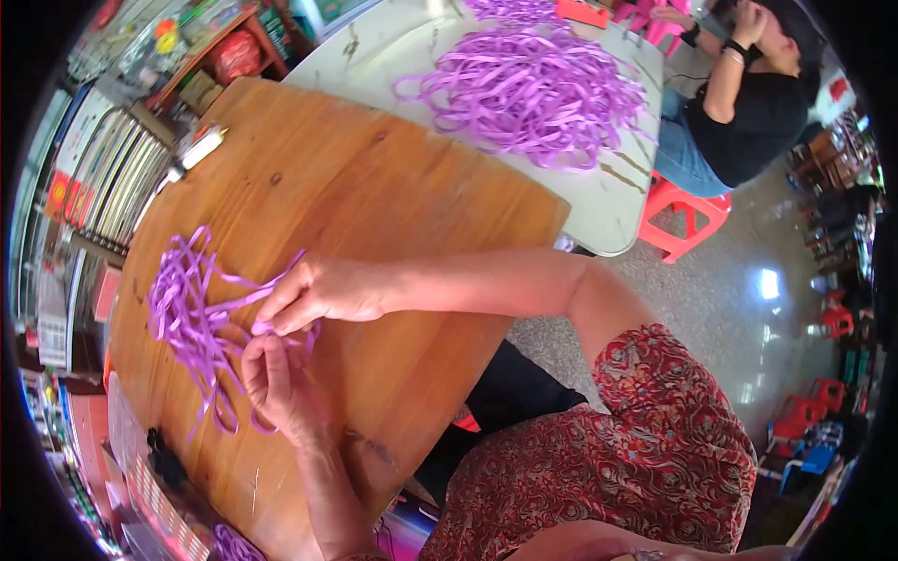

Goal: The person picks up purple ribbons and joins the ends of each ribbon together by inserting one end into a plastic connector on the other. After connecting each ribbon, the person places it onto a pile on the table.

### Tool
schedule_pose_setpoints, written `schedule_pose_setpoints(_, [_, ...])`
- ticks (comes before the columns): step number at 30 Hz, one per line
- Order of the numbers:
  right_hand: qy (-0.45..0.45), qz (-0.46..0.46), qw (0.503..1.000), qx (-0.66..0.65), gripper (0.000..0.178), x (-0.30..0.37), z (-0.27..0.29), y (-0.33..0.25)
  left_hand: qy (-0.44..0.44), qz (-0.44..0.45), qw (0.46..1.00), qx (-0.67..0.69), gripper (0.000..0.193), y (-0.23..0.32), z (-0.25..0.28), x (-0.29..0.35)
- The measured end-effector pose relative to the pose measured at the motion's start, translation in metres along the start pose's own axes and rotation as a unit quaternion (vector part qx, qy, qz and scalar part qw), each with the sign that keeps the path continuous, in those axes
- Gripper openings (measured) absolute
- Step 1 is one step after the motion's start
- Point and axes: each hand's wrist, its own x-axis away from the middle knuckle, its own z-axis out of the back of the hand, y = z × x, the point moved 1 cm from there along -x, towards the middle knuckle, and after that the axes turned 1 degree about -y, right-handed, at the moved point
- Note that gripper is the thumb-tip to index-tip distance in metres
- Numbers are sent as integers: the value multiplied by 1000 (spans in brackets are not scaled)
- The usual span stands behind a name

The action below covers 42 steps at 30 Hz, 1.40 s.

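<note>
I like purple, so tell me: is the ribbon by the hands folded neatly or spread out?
Spread out: the purple ribbon lies in loose, overlapping loops on the wooden table.

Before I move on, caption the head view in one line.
Right hand pinching purple ribbon, left hand close by, over a wooden table; a purple heap lies on a white table beyond.

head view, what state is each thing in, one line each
Right hand, closed, pinching a purple ribbon
Left hand, fingertips together at the ribbon; grip unclear
Smaller ribbon bundle, loose and tangled
Wooden table, top dark-marked in places
Larger ribbon pile, heaped loosely on the pale table
Red stool, upright, occupied by a seated person
</note>
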Motion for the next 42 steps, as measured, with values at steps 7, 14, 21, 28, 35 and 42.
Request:
schedule_pose_setpoints(7, [13, 32, 999, -5, 24, -3, 2, 9, 51, -10, 998, -20, 9, -5, -2, -1])
schedule_pose_setpoints(14, [42, 129, 982, 130, 20, -9, -2, 19, 46, -24, 989, -138, 11, -1, -3, 4])
schedule_pose_setpoints(21, [58, 369, 749, 547, 7, -2, -1, 23, 44, 82, 996, 15, 14, -3, -16, 2])
schedule_pose_setpoints(28, [119, 355, 754, 539, 11, -5, -11, 25, -55, 48, 997, -13, 14, -4, 17, -3])
schedule_pose_setpoints(35, [122, 310, 759, 559, 13, -1, -10, 20, 25, 33, 989, -138, 12, -1, -1, -3])
schedule_pose_setpoints(42, [96, 221, 809, 536, 16, -3, -8, 20, -16, 78, 993, -91, 7, -3, 15, -9])
